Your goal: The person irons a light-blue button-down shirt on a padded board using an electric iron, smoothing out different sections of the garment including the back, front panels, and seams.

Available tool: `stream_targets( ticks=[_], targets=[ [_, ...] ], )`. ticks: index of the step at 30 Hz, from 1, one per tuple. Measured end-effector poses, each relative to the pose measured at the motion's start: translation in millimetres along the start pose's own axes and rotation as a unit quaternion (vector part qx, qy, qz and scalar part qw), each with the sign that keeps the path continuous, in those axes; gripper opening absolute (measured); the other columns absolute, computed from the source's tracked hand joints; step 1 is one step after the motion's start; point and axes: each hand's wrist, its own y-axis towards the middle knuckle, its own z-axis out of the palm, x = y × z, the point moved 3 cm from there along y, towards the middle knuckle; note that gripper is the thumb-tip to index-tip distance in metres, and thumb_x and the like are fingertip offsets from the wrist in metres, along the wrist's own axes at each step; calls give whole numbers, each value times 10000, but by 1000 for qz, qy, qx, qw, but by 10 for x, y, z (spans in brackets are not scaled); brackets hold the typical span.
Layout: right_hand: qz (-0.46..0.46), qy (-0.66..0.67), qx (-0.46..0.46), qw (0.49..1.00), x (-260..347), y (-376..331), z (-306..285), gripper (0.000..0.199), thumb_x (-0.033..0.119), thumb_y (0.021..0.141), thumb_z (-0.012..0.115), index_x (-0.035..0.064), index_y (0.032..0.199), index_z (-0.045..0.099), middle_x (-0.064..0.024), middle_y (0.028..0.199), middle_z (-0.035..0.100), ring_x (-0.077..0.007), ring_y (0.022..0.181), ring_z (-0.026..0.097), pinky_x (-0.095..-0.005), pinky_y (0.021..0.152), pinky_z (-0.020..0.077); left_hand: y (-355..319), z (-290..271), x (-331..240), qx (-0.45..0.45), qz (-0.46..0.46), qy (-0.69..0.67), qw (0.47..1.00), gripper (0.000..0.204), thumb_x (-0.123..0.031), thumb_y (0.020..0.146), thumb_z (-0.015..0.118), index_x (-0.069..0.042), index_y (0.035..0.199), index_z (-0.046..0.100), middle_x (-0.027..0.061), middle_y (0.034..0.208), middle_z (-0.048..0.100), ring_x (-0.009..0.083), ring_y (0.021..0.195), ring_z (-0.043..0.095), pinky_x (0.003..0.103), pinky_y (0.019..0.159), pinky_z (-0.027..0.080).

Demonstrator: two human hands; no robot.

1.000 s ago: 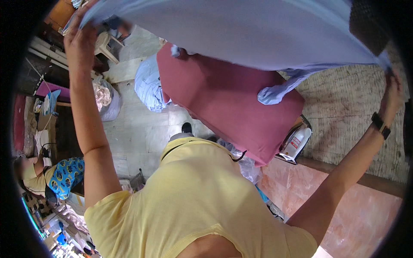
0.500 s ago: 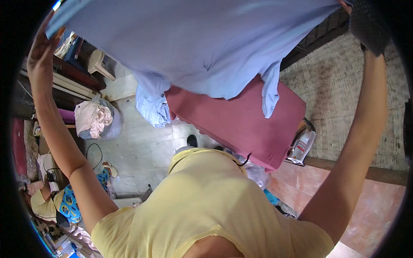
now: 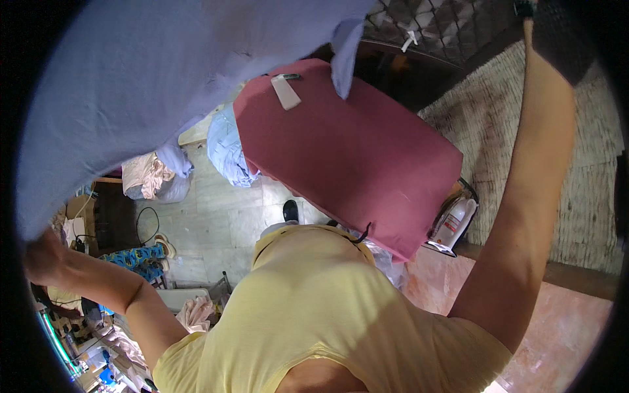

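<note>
A large light-blue cloth (image 3: 151, 78) hangs across the upper left, with a narrow loose end dangling over the maroon padded board (image 3: 354, 164). At the far left, my left hand (image 3: 42, 259) is closed on the cloth's lower edge; its fingertips are partly hidden. My right forearm (image 3: 544, 144) reaches up to the top right corner, where the hand is lost past the picture's edge and a dark patch. On the board's far end lies a pale flat rectangular piece (image 3: 286, 93) with a dark green end.
A blue cloth bundle (image 3: 228, 150) is beside the board's left side. Pink cloth (image 3: 149, 173) sits on a bag farther left. A white bottle-like item (image 3: 454, 219) sits in a holder at the board's right end. Another person's patterned trouser leg (image 3: 134, 259) shows at lower left; a lattice gate (image 3: 432, 26) stands behind.
My left hand has swung down and outward, drawing the blue cloth leftward. The cloth has come away from my right side, uncovering more of the board and the pale piece.
</note>
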Motion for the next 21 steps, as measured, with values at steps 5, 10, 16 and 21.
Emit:
stream_targets(
  ticks=[5, 10, 16, 21],
  targets=[
    [67, -6, -29, 997, -748, -330, -1225, 328, 124, 1033, 326, -47, 1242, 512, -154, 1232, 586, -261, 1124, 550, -357, 961, 469, -1037, 1570, -341, 277, -236, -395, 843, 283, -259, 785, 770, -23, 899, 663, 62, 828, 637, 177, 691, 581, 289, 592, 419],
    [243, 151, -71, 955, -2319, -989, -2448, 371, 242, 1009, 366, 14, 1280, 480, -172, 1297, 531, -291, 1216, 495, -464, 1057, 393, -1721, 3163, -858, 523, -276, -365, 719, 311, -220, 855, 748, -45, 1082, 628, 82, 936, 684, 198, 683, 607, 321, 575, 428],
    [278, -190, -123, 934, -3832, -1742, -3305, 357, 99, 849, 662, 60, 1182, 540, -149, 1098, 618, -279, 1017, 623, -371, 834, 542, -3009, 4311, -895, 638, -321, -351, 605, 294, -202, 857, 744, -31, 1055, 609, 116, 743, 613, 211, 637, 554, 346, 580, 405],
    [236, -457, -239, 824, -4017, -1957, -3579, 450, 37, 756, 708, 28, 1174, 544, -183, 1048, 666, -318, 954, 666, -407, 837, 534, -3800, 4813, -1191, 645, -291, -425, 566, 261, -201, 861, 738, -14, 1002, 623, 111, 692, 602, 184, 618, 547, 340, 574, 413]
  ],
)
